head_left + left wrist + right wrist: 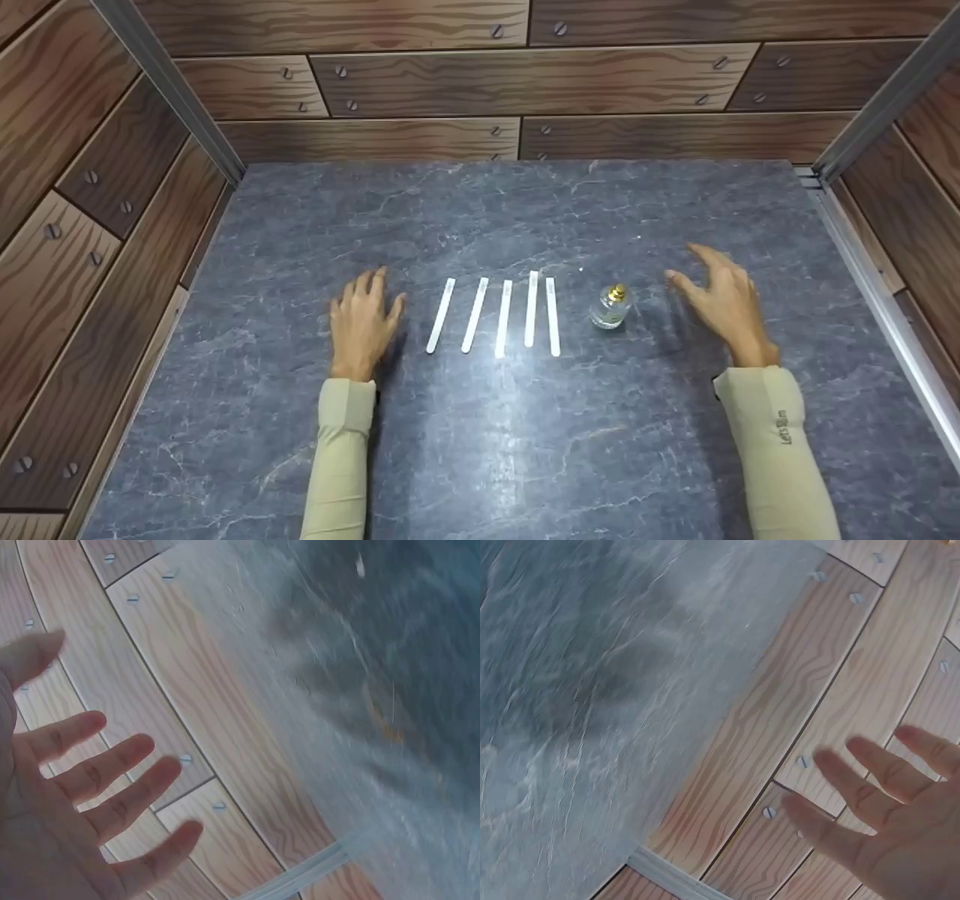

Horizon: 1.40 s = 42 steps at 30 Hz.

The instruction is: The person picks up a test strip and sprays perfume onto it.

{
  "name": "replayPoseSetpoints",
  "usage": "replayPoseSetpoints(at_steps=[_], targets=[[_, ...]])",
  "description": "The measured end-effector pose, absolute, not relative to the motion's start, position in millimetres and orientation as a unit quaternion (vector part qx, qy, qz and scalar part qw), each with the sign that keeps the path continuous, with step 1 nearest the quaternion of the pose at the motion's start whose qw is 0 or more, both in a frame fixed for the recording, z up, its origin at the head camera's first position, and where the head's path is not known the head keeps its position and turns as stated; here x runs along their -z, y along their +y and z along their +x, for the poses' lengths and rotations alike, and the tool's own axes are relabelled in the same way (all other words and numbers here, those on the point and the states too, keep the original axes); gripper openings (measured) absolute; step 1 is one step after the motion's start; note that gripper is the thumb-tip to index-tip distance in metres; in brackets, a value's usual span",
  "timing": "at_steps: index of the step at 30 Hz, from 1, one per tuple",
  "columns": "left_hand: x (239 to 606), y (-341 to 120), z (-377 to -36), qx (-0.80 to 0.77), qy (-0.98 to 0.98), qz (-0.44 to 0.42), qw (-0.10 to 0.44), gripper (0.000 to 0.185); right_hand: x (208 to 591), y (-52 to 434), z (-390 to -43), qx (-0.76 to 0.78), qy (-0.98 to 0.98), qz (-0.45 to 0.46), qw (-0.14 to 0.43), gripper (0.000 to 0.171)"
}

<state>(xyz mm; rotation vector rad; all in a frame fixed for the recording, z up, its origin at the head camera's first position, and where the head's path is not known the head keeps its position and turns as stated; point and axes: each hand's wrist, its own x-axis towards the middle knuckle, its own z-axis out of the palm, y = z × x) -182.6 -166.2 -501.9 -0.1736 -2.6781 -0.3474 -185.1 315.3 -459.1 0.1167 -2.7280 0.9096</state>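
Several white paper strips (504,319) lie side by side in a loose row on the table, some slightly slanted. To their right stands a clear glass perfume bottle (609,309) with a gold spray top, upright. My left hand (361,319) is left of the strips, fingers spread and holding nothing. Over on the right, my right hand (720,300) is apart from the bottle, its thumb and fingers extended with nothing between them. The left wrist view shows the left palm (60,817) with loosely spread fingers; the right wrist view shows the right fingers (870,787) similarly relaxed.
The dark grey marbled table (480,217) has wood-patterned panels (525,82) behind it and on both sides. Metal rails (892,322) run along its right edge and up the back corners.
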Motion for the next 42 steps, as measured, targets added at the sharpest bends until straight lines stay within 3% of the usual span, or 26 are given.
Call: replayPoseSetpoints(at_steps=[4, 10, 42], targets=[[503.4, -163.5, -181.8, 0.140, -0.959, -0.071, 0.237, 0.045, 458.7, 310.2, -186.2, -0.322, -0.931, 0.055, 0.160, 0.042], [504.2, -155.8, -181.7, 0.171, -0.949, -0.079, 0.252, 0.040, 455.1, 307.2, -185.2, -0.352, -0.920, 0.062, 0.161, 0.032], [505.8, -104.3, -181.9, 0.409, -0.895, -0.094, 0.151, 0.038, 457.5, 299.5, -182.2, -0.416, -0.902, 0.066, 0.092, 0.038]])
